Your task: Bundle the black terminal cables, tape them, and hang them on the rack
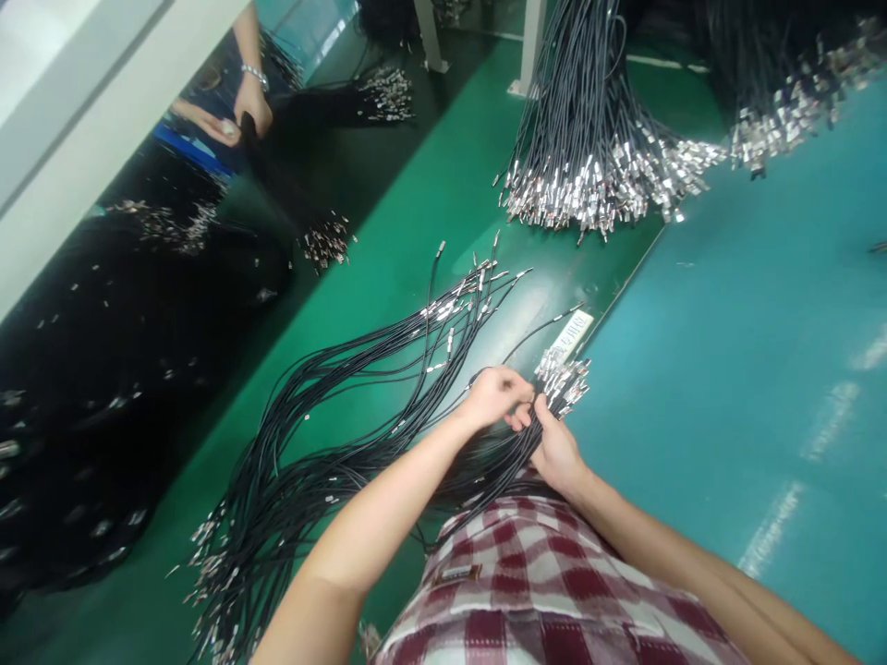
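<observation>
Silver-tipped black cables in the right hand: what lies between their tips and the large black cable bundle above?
In the head view: a white rectangular label, one single black cable's silver tip, then bare green surface.

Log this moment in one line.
right hand: holding black cable bundle near silvery terminals | left hand: curled at bundle, hold unclear | white label: beyond terminals

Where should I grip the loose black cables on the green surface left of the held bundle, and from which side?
Grip the loose black cables just behind their upper metal ends, where the strands run close together; the ends themselves splay apart. Coming from above and the right looks best: the left hand is on that side, while the right hand holds the cable bundle.
</observation>
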Demonstrator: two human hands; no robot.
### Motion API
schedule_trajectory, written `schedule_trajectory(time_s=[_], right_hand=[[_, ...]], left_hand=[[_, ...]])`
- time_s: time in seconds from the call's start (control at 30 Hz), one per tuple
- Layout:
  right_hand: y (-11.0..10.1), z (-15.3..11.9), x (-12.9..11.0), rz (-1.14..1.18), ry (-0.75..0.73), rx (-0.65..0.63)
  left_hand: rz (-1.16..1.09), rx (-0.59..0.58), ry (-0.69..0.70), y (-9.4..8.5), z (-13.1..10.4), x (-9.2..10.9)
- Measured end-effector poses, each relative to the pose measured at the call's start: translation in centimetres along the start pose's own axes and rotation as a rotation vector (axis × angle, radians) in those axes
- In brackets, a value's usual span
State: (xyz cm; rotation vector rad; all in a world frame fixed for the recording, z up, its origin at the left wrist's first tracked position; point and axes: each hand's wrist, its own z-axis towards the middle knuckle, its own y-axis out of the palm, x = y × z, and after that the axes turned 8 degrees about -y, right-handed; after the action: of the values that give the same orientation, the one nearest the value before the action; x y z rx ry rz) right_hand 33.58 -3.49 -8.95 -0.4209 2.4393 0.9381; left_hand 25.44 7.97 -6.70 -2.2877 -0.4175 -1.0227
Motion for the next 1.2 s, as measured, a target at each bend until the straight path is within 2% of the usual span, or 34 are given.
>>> schedule_trajectory(time_s=[0.07,0.13,0.2,0.27,0.37,0.47,0.57,0.67,0.83,1.03,1.1,1.2], right_hand=[[-0.1,-0.1,-0.3,0.013,0.015,-0.053],[-0.2,-0.1,-0.4,0.026,0.035,-0.058],[-0.4,-0.1,-0.3,0.03,0.044,-0.048],[-0.5,0.0,-0.2,0.039,0.036,-0.045],[-0.5,-0.1,0.0,0.037,0.031,-0.044],[-0.4,-0.2,-0.1,0.032,0.057,-0.04],[-0.1,-0.3,-0.4,0.044,0.068,-0.047],[0.4,-0.5,-1.0,0.007,0.074,-0.065],[0.3,-0.6,-1.6,-0.083,0.094,-0.096],[-1.6,-0.9,-1.2,-0.069,0.152,-0.185],[-1.9,-1.1,-1.1,-0.037,0.15,-0.187],[-1.9,-1.3,-0.8,0.006,0.087,-0.176]], left_hand=[[0.077,0.137,-0.027,-1.6,-1.0,-2.5],[0.282,0.29,-0.06,-2.8,-2.3,-5.3],[0.492,0.334,-0.105,-3.2,-3.2,-7.6],[0.6,0.325,-0.136,-3.1,-3.7,-8.7],[0.538,0.346,-0.12,-2.9,-4.4,-8.4],[0.35,0.376,-0.008,-2.7,-6.2,-6.8],[0.25,0.342,0.069,-1.3,-8.3,-5.5],[0.201,0.306,0.065,0.7,-9.3,-5.0],[0.141,0.261,0.093,2.1,-9.3,-4.1],[0.157,0.155,0.113,3.3,-9.4,-4.3],[0.127,0.143,0.091,3.3,-9.0,-4.6],[0.091,0.128,0.063,2.3,-7.7,-5.4]])
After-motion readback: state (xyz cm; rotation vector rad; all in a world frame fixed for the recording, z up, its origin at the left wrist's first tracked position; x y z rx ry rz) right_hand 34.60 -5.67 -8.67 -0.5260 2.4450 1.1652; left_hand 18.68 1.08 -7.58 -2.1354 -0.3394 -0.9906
